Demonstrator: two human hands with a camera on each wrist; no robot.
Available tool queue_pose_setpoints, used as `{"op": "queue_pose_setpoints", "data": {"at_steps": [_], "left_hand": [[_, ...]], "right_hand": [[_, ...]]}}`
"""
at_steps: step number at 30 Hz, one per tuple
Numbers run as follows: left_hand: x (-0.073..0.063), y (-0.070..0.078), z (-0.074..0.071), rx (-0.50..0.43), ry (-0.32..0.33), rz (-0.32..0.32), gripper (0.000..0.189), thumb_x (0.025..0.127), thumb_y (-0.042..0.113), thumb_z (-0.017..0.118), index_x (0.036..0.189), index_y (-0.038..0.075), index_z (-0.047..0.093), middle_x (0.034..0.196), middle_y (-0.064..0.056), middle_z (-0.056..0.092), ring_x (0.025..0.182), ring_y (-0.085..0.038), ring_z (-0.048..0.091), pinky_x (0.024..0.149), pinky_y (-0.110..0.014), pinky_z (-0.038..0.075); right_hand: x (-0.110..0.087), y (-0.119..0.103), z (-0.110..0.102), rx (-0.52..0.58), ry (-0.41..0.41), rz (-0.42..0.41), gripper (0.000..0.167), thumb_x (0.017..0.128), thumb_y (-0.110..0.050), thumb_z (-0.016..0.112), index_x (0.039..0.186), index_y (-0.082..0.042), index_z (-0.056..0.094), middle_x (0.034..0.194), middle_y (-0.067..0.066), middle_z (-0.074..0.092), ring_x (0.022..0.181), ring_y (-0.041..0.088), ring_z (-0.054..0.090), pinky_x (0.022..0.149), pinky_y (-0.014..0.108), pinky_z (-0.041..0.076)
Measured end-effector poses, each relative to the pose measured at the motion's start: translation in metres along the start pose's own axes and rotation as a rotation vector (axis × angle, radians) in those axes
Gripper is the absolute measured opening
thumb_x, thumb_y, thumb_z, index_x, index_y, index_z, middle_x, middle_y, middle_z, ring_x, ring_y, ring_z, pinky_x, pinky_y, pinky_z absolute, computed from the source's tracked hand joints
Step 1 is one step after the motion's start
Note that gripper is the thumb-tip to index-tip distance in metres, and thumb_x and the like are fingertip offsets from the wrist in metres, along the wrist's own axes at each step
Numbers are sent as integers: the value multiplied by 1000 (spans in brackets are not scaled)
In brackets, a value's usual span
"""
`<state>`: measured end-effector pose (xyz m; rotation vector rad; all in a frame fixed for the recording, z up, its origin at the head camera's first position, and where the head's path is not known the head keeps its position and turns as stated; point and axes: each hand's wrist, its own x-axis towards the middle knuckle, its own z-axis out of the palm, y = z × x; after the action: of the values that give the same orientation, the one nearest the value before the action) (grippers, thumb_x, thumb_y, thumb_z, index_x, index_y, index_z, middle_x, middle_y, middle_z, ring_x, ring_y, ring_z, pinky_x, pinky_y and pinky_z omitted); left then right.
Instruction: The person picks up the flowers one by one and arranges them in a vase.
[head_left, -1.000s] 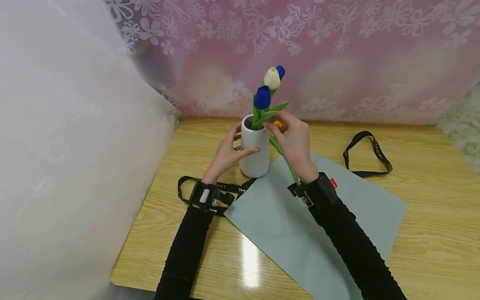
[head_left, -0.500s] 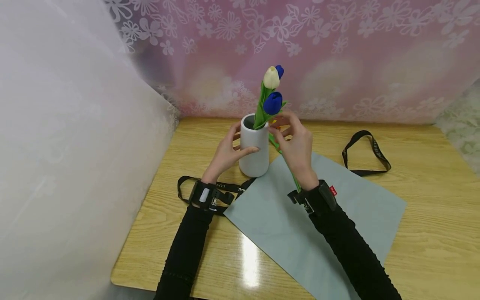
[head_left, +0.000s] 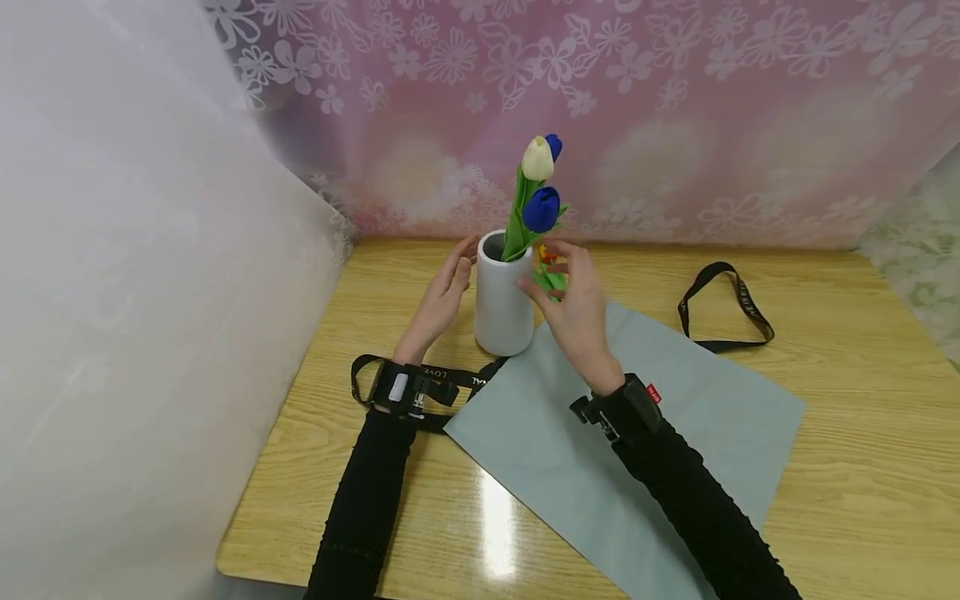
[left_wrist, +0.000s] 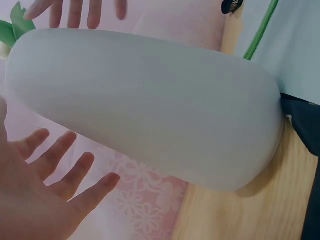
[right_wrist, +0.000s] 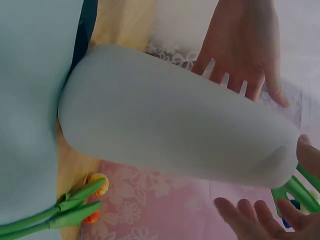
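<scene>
A white vase (head_left: pixel 504 308) stands upright at the back of the table. Out of its mouth lean a white tulip (head_left: pixel 537 158) and two blue tulips, one blue tulip (head_left: pixel 542 210) lower and to the right. My left hand (head_left: pixel 437 304) is beside the vase, fingers spread and apart from its wall in the left wrist view. On the other side, my right hand (head_left: pixel 576 304) has its fingers loosely bent, thumb tip right at the vase's upper side. Its fingers hold nothing. In the right wrist view, a yellow tulip (right_wrist: pixel 101 185) and an orange tulip (right_wrist: pixel 93 216) lie beyond the vase.
A grey-blue bag (head_left: pixel 675 417) lies flat across the table under my right arm. One black lettered strap (head_left: pixel 738 317) loops at its far right; another black strap (head_left: pixel 450 377) lies under my left wrist. A pink floral curtain (head_left: pixel 450 108) hangs behind the table (head_left: pixel 862 333).
The front blue tulip has swung right and down. My right hand has let go of its leaves and lowered along the vase. My left hand has released the vase and drawn back left.
</scene>
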<state>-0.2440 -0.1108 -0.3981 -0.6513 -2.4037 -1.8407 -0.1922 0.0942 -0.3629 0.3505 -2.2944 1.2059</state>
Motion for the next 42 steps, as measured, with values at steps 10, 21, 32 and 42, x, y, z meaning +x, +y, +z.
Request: {"op": "queue_pose_setpoints", "data": {"at_steps": [10,21,32,42], "left_hand": [[1,-10,8,-52,-51,-60,53,113,37,26,162,17,25,166,-8,28,151,-27,30,117,-54,36],[0,-5,0,-24,-73,-58,49,113,32,30,160,18,29,160,-14,36,143,-34,41,106,-57,47],[-2,-1,-16,82,-66,-81,55,110,31,44,161,20,27,153,-18,43,138,-38,45,112,-60,38],[-5,-2,-18,117,-68,-33,77,98,66,49,161,26,30,154,-15,37,139,-32,41,113,-62,35]], "right_hand": [[-4,-7,19,-94,-61,29,75,88,-32,81,143,-1,42,133,19,55,106,33,63,80,45,57],[6,-3,26,-85,-72,6,74,87,-32,82,142,0,43,132,20,53,110,33,61,84,47,57],[26,6,25,31,-210,45,76,83,-32,86,142,-5,47,134,18,56,118,35,61,96,50,54],[39,17,23,84,-285,12,80,81,-27,88,146,-4,47,141,17,52,122,34,56,101,47,51]]}}
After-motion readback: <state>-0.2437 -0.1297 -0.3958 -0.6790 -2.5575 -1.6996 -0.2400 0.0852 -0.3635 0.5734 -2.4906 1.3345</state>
